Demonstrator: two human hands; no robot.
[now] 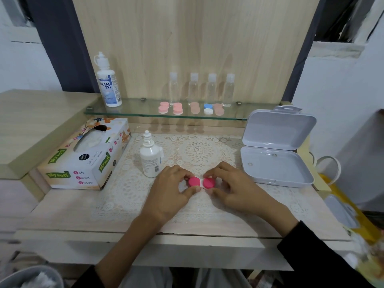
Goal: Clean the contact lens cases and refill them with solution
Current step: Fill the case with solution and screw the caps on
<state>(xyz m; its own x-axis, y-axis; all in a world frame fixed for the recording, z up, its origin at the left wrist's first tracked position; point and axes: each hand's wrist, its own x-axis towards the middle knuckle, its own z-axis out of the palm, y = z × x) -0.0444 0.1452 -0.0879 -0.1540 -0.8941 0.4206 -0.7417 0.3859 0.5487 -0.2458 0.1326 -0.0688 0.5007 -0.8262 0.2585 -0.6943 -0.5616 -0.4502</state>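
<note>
A contact lens case [201,185] is held between both hands at the tabletop [68,206]. The grip of the left hand [172,191] is clamped on one pink cap [194,181], and that of the right hand [233,189] on the other. A small white bottle [150,161] is seen just beyond the left grip, and an open grey box [276,163] outside the right grip.

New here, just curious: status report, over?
Left hand, right hand: each pinching one cap of pink lens case. Both caps on. Small bottle close beside left hand.
</note>
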